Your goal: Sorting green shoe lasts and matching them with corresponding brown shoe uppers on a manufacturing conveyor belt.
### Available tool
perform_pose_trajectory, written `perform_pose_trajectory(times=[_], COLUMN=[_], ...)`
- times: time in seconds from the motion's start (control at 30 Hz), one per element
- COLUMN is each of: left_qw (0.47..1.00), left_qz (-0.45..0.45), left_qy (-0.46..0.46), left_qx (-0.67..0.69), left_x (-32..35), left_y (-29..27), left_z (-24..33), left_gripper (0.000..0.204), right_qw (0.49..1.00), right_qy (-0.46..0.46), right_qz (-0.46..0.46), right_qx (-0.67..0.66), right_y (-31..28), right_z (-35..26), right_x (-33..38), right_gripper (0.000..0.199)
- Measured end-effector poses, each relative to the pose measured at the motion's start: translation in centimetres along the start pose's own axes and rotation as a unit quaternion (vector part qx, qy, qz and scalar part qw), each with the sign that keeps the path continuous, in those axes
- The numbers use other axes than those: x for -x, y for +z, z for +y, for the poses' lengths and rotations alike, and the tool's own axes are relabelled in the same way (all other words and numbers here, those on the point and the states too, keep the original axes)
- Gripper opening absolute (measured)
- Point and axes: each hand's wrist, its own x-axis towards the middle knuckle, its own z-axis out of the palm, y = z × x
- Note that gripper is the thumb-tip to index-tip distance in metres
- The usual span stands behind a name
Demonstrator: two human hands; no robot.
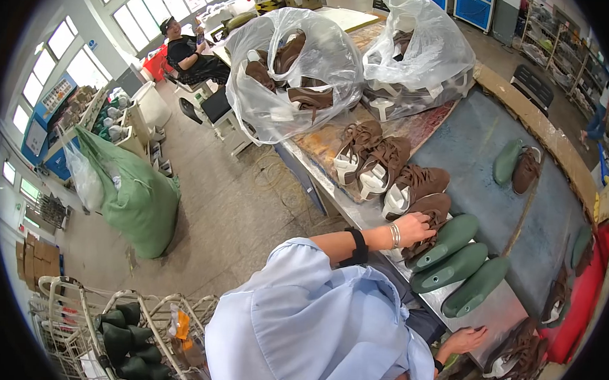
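My left hand [415, 231], with silver bangles at its wrist, has its fingers curled on a brown lace-up shoe [435, 208] at the table's near edge. To the left of that shoe, several more brown shoes [387, 160] with white heels stand in a row. Three green shoe lasts [450, 266] lie side by side just right of my left hand. My right hand [466, 340] holds nothing; its fingers are stretched out beside the bare metal sheet [500, 310]. More brown shoes [515, 355] are piled close to it.
Two clear plastic bags [293, 60] of brown shoes stand at the table's left. Across the table lie a green last [506, 161] and a brown shoe [526, 170]. A wire cart [103, 290] holds dark green lasts. A green sack [137, 203] stands on the floor; a person [191, 56] sits beyond.
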Motion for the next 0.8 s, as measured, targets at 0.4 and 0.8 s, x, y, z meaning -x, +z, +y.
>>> perform_pose_trajectory(times=[0.4,0.8], left_qw=[0.979,0.897], left_qz=[-0.083,-0.285], left_qy=[-0.011,0.152], left_qx=[-0.187,-0.301], left_x=[-0.6,-2.3], left_y=[-1.2,-0.6], left_z=[1.3,1.7], left_gripper=[0.052,0.036], right_qw=[1.000,1.000], right_qy=[-0.008,-0.014], right_qz=[0.019,0.016], right_qx=[-0.020,-0.012], right_y=[0.6,0.3], right_z=[0.7,0.3], right_x=[0.0,0.2], right_gripper=[0.037,0.038])
